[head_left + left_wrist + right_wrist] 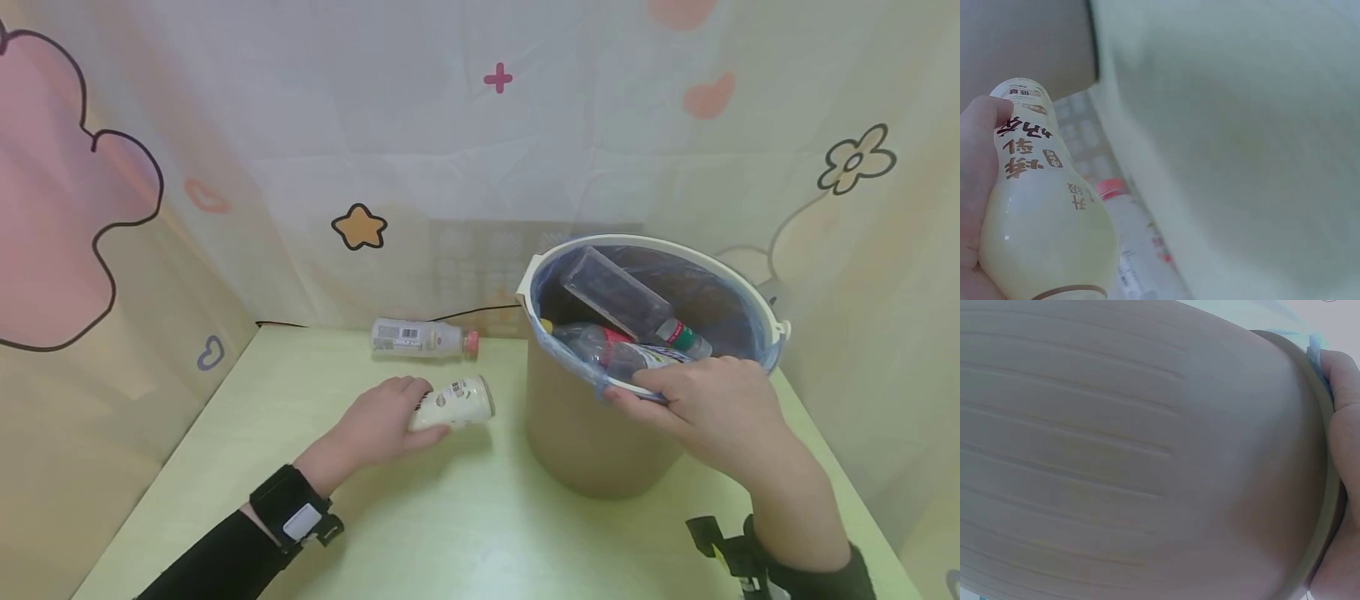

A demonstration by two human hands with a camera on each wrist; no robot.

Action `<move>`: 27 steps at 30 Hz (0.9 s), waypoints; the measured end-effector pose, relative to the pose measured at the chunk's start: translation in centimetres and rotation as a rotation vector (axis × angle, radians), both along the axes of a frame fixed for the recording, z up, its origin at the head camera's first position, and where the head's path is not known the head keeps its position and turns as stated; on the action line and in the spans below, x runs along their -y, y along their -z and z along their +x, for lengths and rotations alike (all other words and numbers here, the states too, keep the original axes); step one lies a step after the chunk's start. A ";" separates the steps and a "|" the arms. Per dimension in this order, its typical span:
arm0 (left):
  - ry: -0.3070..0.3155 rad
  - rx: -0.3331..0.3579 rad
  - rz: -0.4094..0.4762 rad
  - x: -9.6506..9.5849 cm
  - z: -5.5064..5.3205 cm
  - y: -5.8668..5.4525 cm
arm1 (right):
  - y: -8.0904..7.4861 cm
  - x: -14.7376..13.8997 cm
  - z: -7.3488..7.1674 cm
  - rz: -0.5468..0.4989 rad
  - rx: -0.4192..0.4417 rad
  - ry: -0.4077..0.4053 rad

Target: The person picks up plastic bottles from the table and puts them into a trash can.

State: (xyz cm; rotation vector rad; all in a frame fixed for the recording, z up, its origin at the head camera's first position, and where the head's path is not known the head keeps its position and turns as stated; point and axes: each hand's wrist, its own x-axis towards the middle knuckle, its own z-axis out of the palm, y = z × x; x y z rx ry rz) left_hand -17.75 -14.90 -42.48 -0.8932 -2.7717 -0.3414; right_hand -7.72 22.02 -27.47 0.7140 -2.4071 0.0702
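My left hand (386, 421) grips a cream-coloured drink bottle (1054, 231) with dark brown lettering, held on its side over the table, its base pointing right toward the bin. The thumb lies along its side. At the right, my right hand (716, 408) grips the near rim of a beige waste bin (592, 450), the thumb over the lined edge. A bluish plastic liner (712, 287) covers the inside of the bin. Within lie a clear bottle (615, 287) with a green-and-red band and a clear bottle with a red label (600, 346).
Behind the left hand a pale bottle with a pink cap (420, 339) lies on its side near the back of the light green table (300, 392). Patterned curtains (450, 158) hang around the table's back and sides.
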 end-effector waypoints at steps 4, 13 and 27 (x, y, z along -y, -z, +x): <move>-0.023 -0.010 0.030 0.4 -0.1 -1.1 | 0.0 0.0 0.0 0.002 -0.005 -0.001; -0.016 -0.023 0.101 1.0 -0.2 -4.4 | 0.0 0.0 0.0 0.006 -0.003 -0.001; 0.026 -0.226 0.193 0.2 -0.8 -12.4 | 0.1 0.0 -0.1 -0.004 -0.001 -0.003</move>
